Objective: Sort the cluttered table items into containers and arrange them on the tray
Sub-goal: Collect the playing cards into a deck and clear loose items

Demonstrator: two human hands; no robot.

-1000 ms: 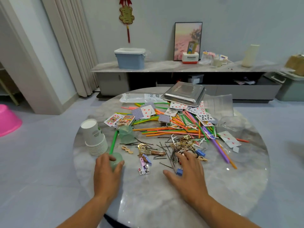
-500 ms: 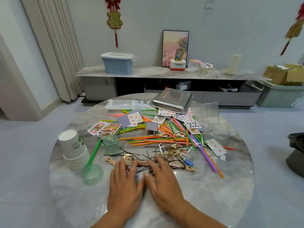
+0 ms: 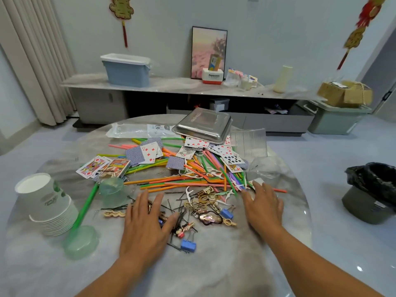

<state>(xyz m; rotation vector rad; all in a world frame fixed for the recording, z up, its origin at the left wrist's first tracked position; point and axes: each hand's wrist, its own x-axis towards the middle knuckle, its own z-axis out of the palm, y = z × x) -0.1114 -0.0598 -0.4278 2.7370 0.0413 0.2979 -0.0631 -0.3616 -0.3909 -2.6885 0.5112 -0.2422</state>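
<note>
A round marble table point(image 3: 214, 264) carries a pile of clutter: coloured straws point(image 3: 171, 183), playing cards point(image 3: 150, 153), hair clips and bobby pins point(image 3: 205, 202), blue binder clips point(image 3: 188, 245). An upturned steel tray point(image 3: 203, 125) lies at the far side. My left hand point(image 3: 145, 221) rests flat, fingers spread, on the hair pins near the middle. My right hand point(image 3: 263, 206) lies flat, fingers straight, at the right end of the straws, touching a card. Two green plastic cups point(image 3: 111, 189) and a stack of paper cups point(image 3: 49, 206) stand at the left.
A clear plastic cup point(image 3: 265, 170) and clear bags point(image 3: 137, 129) lie on the table's far part. A black-lined bin point(image 3: 372, 194) stands on the floor to the right. A low cabinet point(image 3: 171, 88) with boxes runs along the back wall.
My left hand left the green cup and moved to the middle of the pile. My hands met there half a second ago; since then the right hand has slid out to the right.
</note>
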